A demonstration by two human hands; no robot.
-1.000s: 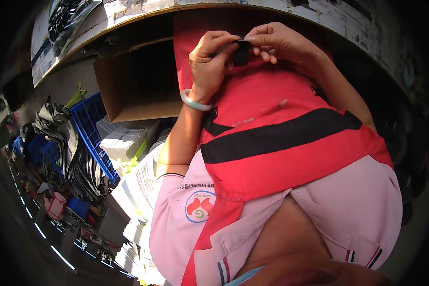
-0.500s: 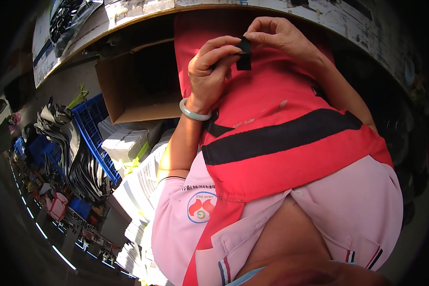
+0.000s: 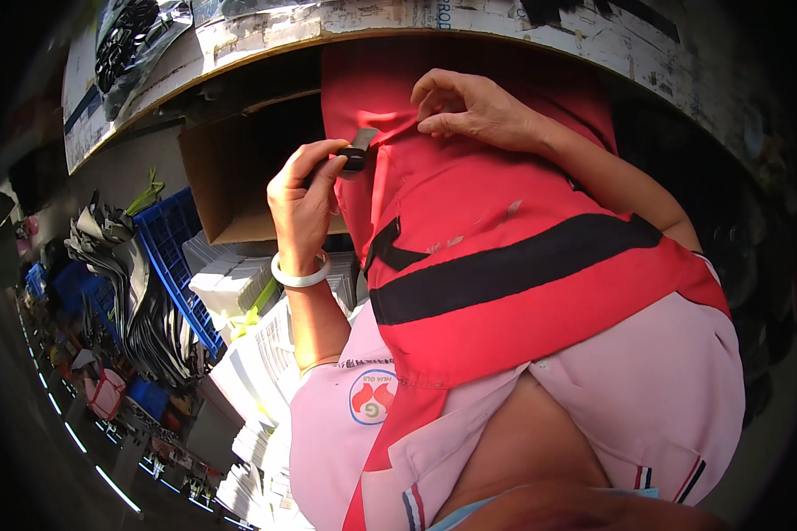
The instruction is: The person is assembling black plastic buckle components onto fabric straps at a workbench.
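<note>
My left hand is closed, pinching a small black strip between thumb and fingers. The strip's free end stands up past the fingertips and shines grey in the sunlight; whether it is fabric or plastic I cannot tell. A pale bangle circles the left wrist. Over the lap of the red apron, my right hand hangs with fingers loosely bent. A gap shows between its thumb and forefinger, with nothing visible in it. The two hands are apart.
A worn white-topped table curves across the front, with a clear bag of black pieces at its left. Below it stands an open cardboard box. Left lie a blue crate, stacked dark sheets and white bundles.
My left hand has moved left and nearer to me, carrying the black strip toward the box. My right hand has let go of the strip and dropped slightly to the left.
</note>
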